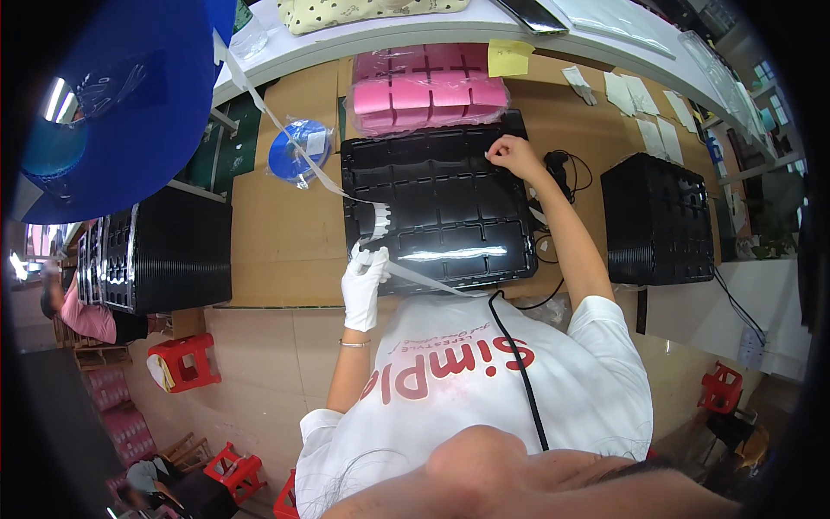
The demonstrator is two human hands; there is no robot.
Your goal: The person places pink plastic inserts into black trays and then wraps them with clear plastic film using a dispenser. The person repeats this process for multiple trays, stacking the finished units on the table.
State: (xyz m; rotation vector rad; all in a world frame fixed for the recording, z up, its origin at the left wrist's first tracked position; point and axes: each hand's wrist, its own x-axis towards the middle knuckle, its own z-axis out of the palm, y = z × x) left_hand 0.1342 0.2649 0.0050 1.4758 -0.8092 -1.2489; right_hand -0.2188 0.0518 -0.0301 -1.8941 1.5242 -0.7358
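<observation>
My left hand [363, 285], in a white glove, is at the near left edge of a black plastic tray [450, 186] with rows of compartments. Its fingers are closed on a pale translucent strip [324, 177]. Small white tabs [381, 221] stand in a row on the strip, just above the glove. From there the strip runs up toward the large blue reel [130, 112], and a loose end trails toward my shirt. My bare right hand [516, 158] is over the tray's far right corner, thumb and fingertips pinched together. Whatever lies between them is too small to tell.
Pink foam trays [430, 91] in clear wrap stand behind the black tray. A wrapped blue spool [298, 151] lies to its left. Stacks of black trays stand at left [164, 251] and right [661, 221]. Black cables [566, 173] lie beside my right forearm; a white shelf [346, 43] crosses the back.
</observation>
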